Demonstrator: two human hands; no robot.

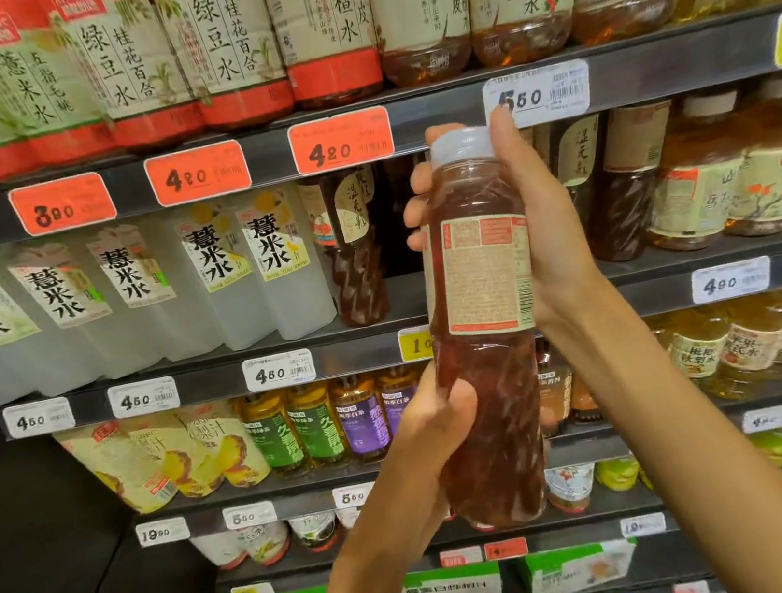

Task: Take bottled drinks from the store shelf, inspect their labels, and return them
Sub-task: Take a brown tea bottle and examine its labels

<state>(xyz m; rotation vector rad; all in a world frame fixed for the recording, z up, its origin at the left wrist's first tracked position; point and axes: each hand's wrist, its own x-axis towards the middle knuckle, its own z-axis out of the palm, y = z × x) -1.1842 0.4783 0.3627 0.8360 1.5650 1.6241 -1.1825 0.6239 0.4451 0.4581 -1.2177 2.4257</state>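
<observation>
**Reading a bottle's back label at the shelf**

An upright bottle [482, 323] of reddish tea sits centre frame, clear of the shelf [460, 331]. The right hand [548, 242], at 2 o'clock, wraps its neck and label; the left hand [440, 421], at 7 o'clock, curls around its lower body. To read well, probably keep it steady, with the label [484, 274] facing you and fingers off the print.

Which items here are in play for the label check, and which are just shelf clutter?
In play:
- reddish-brown bottle, back label facing the camera
- left hand, gripping its lower half
- right hand, gripping its upper half
- shelf gap behind it

Clutter:
- clear square bottles
- price tags
- green cartons
</observation>
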